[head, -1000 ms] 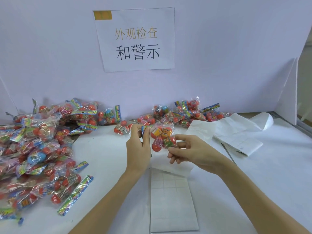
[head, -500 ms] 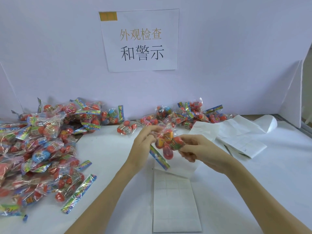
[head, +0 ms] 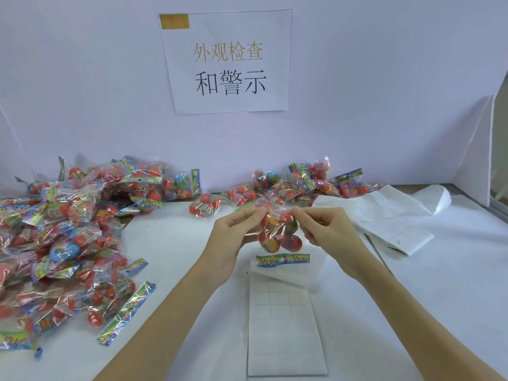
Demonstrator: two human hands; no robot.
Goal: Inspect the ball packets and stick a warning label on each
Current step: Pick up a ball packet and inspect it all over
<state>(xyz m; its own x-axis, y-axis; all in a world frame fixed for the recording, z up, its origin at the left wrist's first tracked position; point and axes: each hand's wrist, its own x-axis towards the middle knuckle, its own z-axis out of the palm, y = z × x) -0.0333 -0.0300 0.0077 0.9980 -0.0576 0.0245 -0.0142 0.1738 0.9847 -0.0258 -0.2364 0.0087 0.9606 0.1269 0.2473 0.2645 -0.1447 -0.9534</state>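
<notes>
Presently a single ball packet (head: 279,232) is held up above the bench (head: 412,298), its top edge pinched between the fingers of the left hand (head: 233,232) and those of the right hand (head: 327,232), both sets clamped on the clear film while the printed header strip hangs at the bottom. A slip is judged the likeliest fault — the film looks slick and only its edge is gripped, so the weight of the balls could pull it free and drop it onto the label sheet (head: 286,331) lying directly below. No label can be seen on the packet, though the far side is hidden; a defect could also be missed if only one face is looked at. To the left a large pile of packets (head: 68,243) is spread close to the work area, and a smaller heap (head: 302,185) lies against the back wall, so checked and unchecked packets might be confused. Loose white sheets (head: 390,224) are crumpled at the right, near the right wrist. A printed sign (head: 228,61) is fixed to the wall above. Nothing is found between the hands and the label sheet.
</notes>
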